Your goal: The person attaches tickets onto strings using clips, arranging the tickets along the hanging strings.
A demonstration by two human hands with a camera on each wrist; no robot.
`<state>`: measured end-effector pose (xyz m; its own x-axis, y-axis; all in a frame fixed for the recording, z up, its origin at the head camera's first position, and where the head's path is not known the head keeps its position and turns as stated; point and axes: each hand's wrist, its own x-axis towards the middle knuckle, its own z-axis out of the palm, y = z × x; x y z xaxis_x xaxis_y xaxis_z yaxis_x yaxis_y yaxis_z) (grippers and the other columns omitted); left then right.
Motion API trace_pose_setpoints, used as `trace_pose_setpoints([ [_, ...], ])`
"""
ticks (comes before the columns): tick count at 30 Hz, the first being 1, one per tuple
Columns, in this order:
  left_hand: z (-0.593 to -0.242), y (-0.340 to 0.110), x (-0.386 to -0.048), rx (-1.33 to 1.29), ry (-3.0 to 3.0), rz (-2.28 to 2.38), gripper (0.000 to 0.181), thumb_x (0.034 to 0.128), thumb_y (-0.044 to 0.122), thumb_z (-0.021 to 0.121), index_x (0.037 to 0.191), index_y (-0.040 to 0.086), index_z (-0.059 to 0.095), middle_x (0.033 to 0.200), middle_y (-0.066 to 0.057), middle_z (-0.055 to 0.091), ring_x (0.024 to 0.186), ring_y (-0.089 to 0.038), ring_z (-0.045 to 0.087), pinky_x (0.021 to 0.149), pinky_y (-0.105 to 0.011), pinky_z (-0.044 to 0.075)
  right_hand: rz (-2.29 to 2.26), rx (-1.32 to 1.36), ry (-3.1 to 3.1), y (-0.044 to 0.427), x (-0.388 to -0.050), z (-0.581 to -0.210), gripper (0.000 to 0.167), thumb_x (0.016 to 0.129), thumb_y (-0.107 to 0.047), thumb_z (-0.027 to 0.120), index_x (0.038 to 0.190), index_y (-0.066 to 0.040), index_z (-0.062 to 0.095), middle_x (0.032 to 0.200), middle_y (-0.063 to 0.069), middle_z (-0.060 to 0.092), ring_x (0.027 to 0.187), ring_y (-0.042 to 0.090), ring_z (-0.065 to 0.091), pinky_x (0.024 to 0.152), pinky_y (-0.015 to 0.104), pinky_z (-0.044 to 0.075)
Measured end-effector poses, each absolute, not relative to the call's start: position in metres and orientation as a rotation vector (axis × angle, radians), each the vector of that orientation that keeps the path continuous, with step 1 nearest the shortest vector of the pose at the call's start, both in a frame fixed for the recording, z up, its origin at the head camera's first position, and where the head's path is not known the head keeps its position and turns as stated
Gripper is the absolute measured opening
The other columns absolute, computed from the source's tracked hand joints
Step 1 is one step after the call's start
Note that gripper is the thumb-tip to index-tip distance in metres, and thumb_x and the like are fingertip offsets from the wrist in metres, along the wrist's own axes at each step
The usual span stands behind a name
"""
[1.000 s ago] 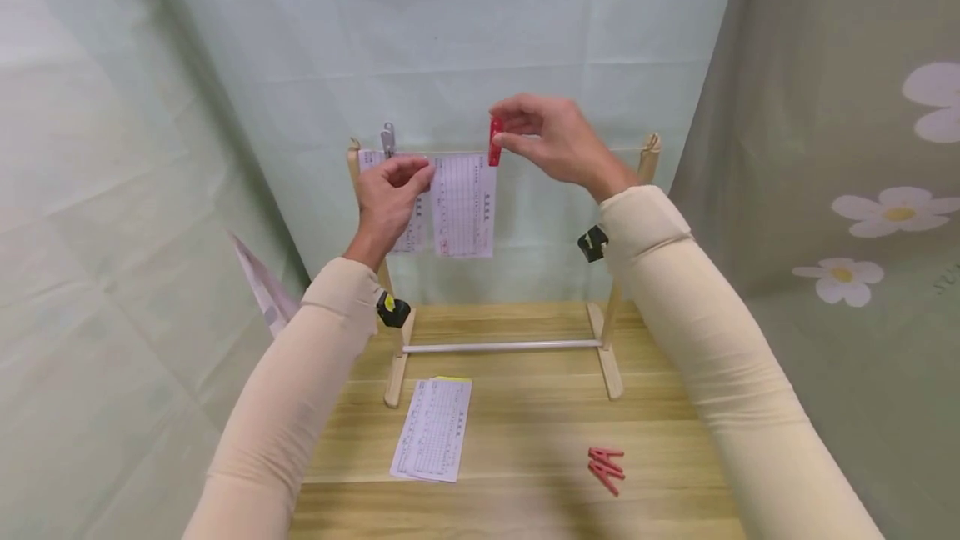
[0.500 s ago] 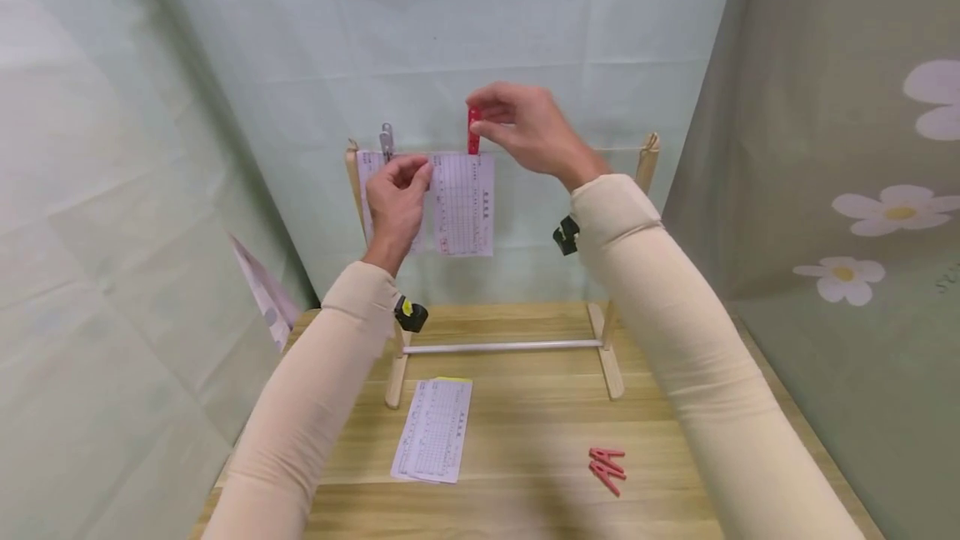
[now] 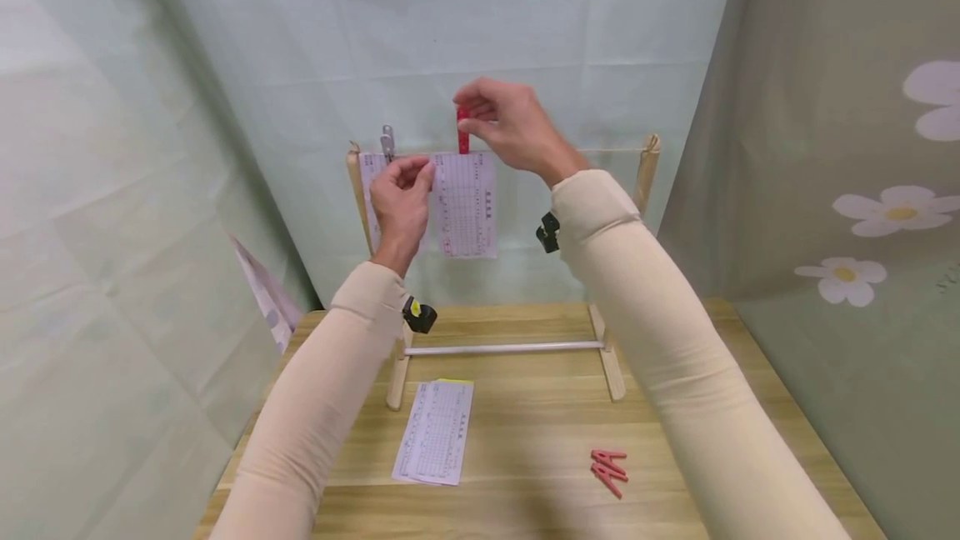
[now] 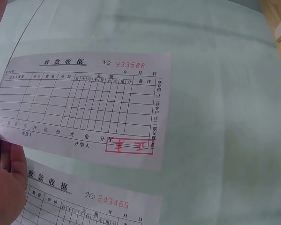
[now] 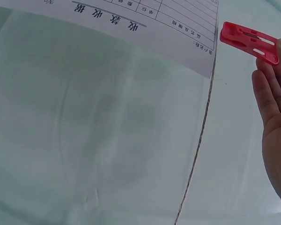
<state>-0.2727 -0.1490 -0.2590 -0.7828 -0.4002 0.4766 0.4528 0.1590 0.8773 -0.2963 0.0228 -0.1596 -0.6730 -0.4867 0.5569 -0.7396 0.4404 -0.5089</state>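
Note:
A printed receipt slip (image 3: 467,207) hangs from the string (image 3: 611,149) of a small wooden rack. My left hand (image 3: 400,205) pinches its upper left corner; the left wrist view shows the slip's (image 4: 84,98) red number and stamp. Between thumb and fingers, my right hand (image 3: 513,130) holds a red clothespin (image 3: 462,133) upright just over the slip's top edge. In the right wrist view the clothespin's (image 5: 248,42) tip lies close to the string and paper, with a narrow gap. Left of it, a grey clothespin (image 3: 387,142) is on another slip (image 3: 369,173), partly hidden by my left hand.
A stack of receipt slips (image 3: 435,432) lies on the wooden table (image 3: 525,515), with a yellow edge showing. Two red clothespins (image 3: 609,472) lie at the right. The rack's white crossbar (image 3: 502,348) runs low between its wooden feet. Curtains surround the table.
My right hand has moved left with the red clothespin, from the slip's right corner to above the middle of its top edge. My left forearm has shifted slightly right; its hand still pinches the slip.

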Motion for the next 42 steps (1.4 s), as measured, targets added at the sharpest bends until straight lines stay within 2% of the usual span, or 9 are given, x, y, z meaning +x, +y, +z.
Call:
trace_pose_setpoints([
  [12, -0.26, -0.146, -0.272, -0.034, -1.801, -1.709, 0.018, 0.097, 0.014, 0.067, 0.111, 0.003, 0.071, 0.105, -0.012, 0.069, 0.088, -0.017, 0.062, 0.081, -0.026, 0.053, 1.091, 0.986, -2.366, 0.02, -0.3, -0.163, 0.026, 0.096, -0.007, 0.067, 0.121, -0.003, 0.063, 0.113, 0.007, 0.067, 0.104, 0.014, 0.063, 0.094, 0.02, 0.048],
  [21, -0.261, -0.145, -0.272, -0.043, -1.8, -1.727, 0.018, 0.097, 0.015, 0.067, 0.111, 0.004, 0.071, 0.105, -0.012, 0.069, 0.089, -0.018, 0.063, 0.083, -0.027, 0.054, 1.09, 0.942, -2.434, 0.018, -0.3, -0.168, 0.029, 0.096, -0.009, 0.066, 0.124, -0.005, 0.061, 0.116, 0.005, 0.066, 0.105, 0.013, 0.061, 0.095, 0.018, 0.046],
  [42, -0.257, -0.142, -0.275, -0.016, -1.792, -1.744, 0.018, 0.0968, 0.014, 0.067, 0.111, 0.003, 0.07, 0.106, -0.012, 0.07, 0.089, -0.018, 0.064, 0.084, -0.028, 0.054, 1.075, 0.96, -2.436, 0.017, -0.299, -0.174, 0.028, 0.096, -0.009, 0.066, 0.123, -0.004, 0.061, 0.115, 0.006, 0.066, 0.105, 0.015, 0.062, 0.096, 0.021, 0.048],
])
